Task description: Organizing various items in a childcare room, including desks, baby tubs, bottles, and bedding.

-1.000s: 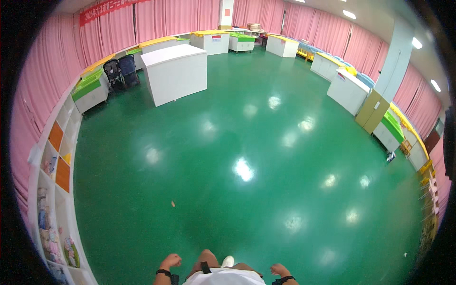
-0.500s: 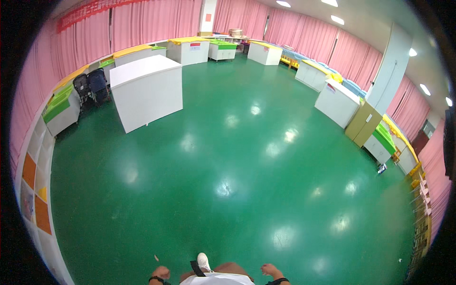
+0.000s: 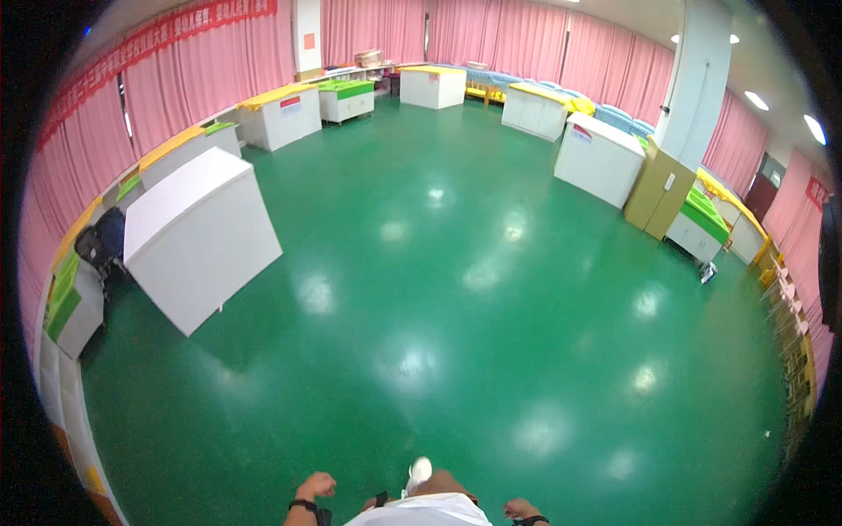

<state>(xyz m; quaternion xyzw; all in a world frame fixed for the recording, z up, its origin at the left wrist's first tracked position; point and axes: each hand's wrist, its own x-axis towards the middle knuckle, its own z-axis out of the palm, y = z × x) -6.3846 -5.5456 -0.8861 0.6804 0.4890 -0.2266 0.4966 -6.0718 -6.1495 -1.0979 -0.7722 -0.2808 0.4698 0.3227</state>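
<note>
Both empty, half-curled: left hand, right hand; white counter ahead left, strollers beside it, pillar right.

Bright, fairly even light falls from ceiling lamps, which burn out to white at the upper right. Their glare lies in pale, soft-edged patches across the glossy green floor. Shadows are faint, with the floor darker around the base of the white cabinet. Fisheye distortion tilts the cabinet and slants the curtains; black vignetting rounds the corners, and detail softens toward the rim.
</note>
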